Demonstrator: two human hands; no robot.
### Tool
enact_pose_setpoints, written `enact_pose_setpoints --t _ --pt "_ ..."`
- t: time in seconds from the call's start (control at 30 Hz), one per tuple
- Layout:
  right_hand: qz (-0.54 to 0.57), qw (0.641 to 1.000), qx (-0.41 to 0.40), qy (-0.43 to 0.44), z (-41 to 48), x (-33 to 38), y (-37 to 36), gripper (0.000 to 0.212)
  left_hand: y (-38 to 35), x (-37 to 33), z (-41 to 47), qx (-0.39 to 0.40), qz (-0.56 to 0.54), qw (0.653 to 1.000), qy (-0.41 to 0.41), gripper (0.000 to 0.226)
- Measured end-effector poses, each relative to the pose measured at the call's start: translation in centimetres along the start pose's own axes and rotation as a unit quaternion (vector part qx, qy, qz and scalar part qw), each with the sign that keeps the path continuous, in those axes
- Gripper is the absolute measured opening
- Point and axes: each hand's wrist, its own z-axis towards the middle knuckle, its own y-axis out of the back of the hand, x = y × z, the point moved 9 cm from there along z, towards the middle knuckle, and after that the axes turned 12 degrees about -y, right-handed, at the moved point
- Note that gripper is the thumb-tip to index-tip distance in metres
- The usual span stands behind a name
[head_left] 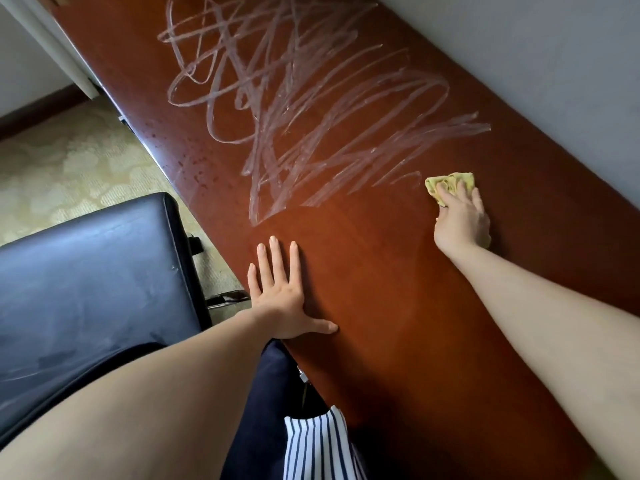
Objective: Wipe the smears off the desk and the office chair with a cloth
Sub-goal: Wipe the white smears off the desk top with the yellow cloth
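One cloth [450, 182] — one smeared desk [381, 306].

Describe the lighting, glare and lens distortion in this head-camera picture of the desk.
Head view: soft glare brightens the desk just below the smears, ahead of the left hand; the desk darkens toward the lower right; the wide lens makes the near forearms loom large; the right hand and cloth look sharp.

Right hand [462, 220] presses crumpled yellow cloth [450, 183] onto reddish-brown desk [398, 323]; white scribbled smears [294, 109] begin just left of cloth, spread beyond it. Left hand [280, 292] flat on desk edge, fingers straight; black office chair [86, 282] left of it
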Motion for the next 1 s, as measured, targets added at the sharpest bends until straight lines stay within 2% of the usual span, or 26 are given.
enact_pose_setpoints --t 0.13,0.3,0.47,0.6,0.7,0.8,1.0 --pt "-0.040 0.996 0.065 0.050 -1.2 4.1 -2.2 0.051 0.0 0.1 0.1 -0.004 0.003 1.000 0.001 0.152" --pt "-0.052 0.969 0.042 0.238 -7.6 8.6 -3.9 0.054 -0.1 0.3 0.3 -0.014 0.004 1.000 -0.001 0.152" --pt "-0.041 0.929 0.059 0.362 -13.9 6.6 -4.1 0.051 0.0 0.2 0.3 -0.030 0.001 1.000 -0.007 0.153" --pt "-0.021 0.888 0.052 0.456 -17.5 2.5 -2.5 0.057 0.3 0.2 0.0 -0.045 0.007 0.999 -0.013 0.147" --pt "-0.032 0.875 0.044 0.482 -18.3 -1.4 -1.6 0.066 1.4 -0.1 -0.4 -0.099 0.030 0.995 0.006 0.133" --pt "-0.050 0.888 0.039 0.456 -17.3 -5.3 -0.7 0.075 3.5 -2.6 -0.1 -0.179 0.060 0.982 -0.025 0.115" --pt "-0.001 0.950 0.017 0.311 -12.5 -9.2 2.1 0.068 4.9 -9.3 4.7 -0.132 0.127 0.963 -0.198 0.110"
